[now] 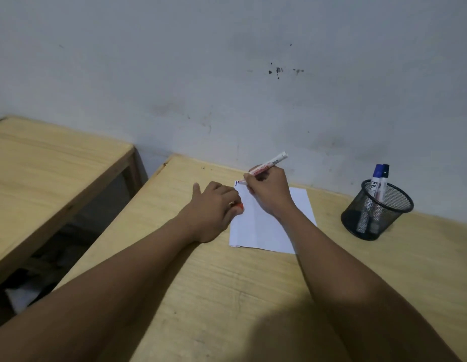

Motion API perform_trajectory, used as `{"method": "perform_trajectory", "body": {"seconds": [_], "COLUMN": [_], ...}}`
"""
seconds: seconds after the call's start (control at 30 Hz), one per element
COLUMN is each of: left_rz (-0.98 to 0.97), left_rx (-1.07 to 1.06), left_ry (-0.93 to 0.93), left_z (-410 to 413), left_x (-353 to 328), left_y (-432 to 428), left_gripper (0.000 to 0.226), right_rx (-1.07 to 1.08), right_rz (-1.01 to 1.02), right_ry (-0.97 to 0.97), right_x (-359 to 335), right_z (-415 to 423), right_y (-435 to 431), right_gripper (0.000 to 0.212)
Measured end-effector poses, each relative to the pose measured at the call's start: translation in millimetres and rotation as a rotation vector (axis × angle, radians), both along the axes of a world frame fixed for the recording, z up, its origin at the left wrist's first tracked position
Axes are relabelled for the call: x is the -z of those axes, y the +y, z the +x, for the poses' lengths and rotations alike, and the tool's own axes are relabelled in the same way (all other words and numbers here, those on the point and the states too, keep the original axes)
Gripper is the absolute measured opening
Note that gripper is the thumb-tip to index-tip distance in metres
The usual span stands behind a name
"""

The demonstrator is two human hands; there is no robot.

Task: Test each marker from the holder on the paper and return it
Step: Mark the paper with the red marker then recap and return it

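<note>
A white sheet of paper [263, 228] lies on the wooden desk [227, 296]. My right hand [269, 192] grips a white marker with red print [273, 163], its tip down on the paper's far left corner beside a short dark blue stroke [236, 183]. My left hand [214, 207] rests on the paper's left edge and holds the marker's red cap [239, 205], partly hidden under the fingers. A black mesh holder [377, 210] stands at the right, with two capped markers [380, 184] upright in it, one blue and one dark.
A grey wall runs right behind the desk's far edge. A second wooden table [44, 178] stands to the left, with a dark gap between the two. Bare desk surface stretches in front of the paper and holder.
</note>
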State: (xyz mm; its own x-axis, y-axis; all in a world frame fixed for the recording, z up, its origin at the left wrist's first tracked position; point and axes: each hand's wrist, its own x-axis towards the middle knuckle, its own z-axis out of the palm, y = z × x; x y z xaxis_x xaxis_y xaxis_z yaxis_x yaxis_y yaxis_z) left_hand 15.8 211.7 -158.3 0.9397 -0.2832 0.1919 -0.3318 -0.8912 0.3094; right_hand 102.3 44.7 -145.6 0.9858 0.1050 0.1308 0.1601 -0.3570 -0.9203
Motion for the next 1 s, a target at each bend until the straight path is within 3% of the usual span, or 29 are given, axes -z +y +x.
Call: {"method": "perform_trajectory", "body": {"seconds": [1.0], "left_rz": [-0.01], "left_rx": [-0.013], "left_ry": [-0.026], "left_z": [0.9], "left_x": [-3.2], "left_y": [-1.1], "left_gripper": [0.028], "right_rx": [-0.058], "right_rz": [-0.042], "right_ry": [-0.009], "right_x": [2.5], "right_z": [6.2], "right_y": [-2.4], "right_gripper": [0.012]}}
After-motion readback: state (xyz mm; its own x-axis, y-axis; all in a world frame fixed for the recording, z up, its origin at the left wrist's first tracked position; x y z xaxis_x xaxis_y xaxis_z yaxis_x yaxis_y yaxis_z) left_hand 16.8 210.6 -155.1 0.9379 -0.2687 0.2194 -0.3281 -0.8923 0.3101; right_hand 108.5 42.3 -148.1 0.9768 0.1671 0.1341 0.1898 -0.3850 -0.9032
